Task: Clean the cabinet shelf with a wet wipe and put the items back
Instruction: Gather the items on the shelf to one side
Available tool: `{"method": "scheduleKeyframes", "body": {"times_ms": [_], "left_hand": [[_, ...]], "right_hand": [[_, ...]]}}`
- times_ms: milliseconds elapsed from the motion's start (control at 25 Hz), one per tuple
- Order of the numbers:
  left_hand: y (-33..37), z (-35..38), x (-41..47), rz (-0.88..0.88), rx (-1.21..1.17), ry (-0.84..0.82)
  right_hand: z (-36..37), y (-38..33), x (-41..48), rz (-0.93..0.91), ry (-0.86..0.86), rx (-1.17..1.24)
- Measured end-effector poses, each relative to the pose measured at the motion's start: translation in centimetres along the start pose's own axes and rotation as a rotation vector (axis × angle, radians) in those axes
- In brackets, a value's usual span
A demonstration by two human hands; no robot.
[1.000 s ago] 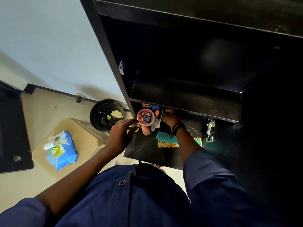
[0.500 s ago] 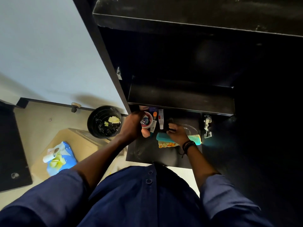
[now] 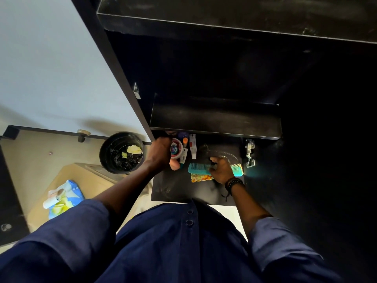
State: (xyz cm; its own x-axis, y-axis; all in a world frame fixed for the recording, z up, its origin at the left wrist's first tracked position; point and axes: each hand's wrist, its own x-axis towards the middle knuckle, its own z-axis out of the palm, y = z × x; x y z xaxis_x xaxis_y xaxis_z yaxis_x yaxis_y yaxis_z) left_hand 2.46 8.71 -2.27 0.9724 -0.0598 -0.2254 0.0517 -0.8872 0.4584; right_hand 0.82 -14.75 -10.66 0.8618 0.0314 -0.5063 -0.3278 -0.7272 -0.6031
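Both hands are working over the cabinet shelf (image 3: pixel 175 190): the right hand (image 3: pixel 221 170) is pinching the teal comb (image 3: pixel 199 169), seemingly straightening it, while the left hand (image 3: pixel 160 150), fingers curled, is steadying the round tub (image 3: pixel 176 149) beside that comb.

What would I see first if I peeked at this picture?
Probably the bright teal comb lying on the dark cabinet shelf, with the person's right hand resting on it. Just left of it, the left hand is beside a round red-rimmed tub and some small tubes. On the floor to the left sit a black bin with yellowish scraps inside and a blue wet-wipe pack.
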Motion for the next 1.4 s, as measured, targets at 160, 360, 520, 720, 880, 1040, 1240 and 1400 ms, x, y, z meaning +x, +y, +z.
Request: {"method": "scheduleKeyframes", "body": {"times_ms": [160, 360, 520, 720, 880, 1040, 1240, 1400], "left_hand": [[-0.5, 0.5, -0.2, 0.045, -0.031, 0.034], [-0.7, 0.8, -1.2, 0.071, -0.041, 0.037], [-0.4, 0.4, -2.2, 0.104, -0.049, 0.015], [-0.8, 0.8, -2.2, 0.088, 0.014, -0.015], [-1.3, 1.1, -1.7, 0.082, 0.001, -0.027], [-1.3, 1.3, -1.7, 0.09, -0.026, -0.008], [-1.4, 1.6, -2.5, 0.129, -0.067, 0.008], [-0.6, 1.2, -3.8, 0.186, -0.046, 0.056]], "right_hand": [[-0.6, 1.0, -0.7, -0.1, -0.005, -0.36], [-1.0, 1.8, -0.1, -0.087, -0.092, -0.572], [-1.1, 1.6, 0.5, -0.106, -0.123, -0.603], [-1.2, 1.6, 0.9, -0.109, -0.123, -0.597], [-1.4, 1.5, 0.9, -0.081, -0.132, -0.613], [-1.8, 1.5, 0.7, -0.077, -0.084, -0.683], [-1.9, 1.5, -0.2, -0.122, -0.074, -0.621], [-1.6, 1.6, -1.4, -0.129, -0.021, -0.523]]}}
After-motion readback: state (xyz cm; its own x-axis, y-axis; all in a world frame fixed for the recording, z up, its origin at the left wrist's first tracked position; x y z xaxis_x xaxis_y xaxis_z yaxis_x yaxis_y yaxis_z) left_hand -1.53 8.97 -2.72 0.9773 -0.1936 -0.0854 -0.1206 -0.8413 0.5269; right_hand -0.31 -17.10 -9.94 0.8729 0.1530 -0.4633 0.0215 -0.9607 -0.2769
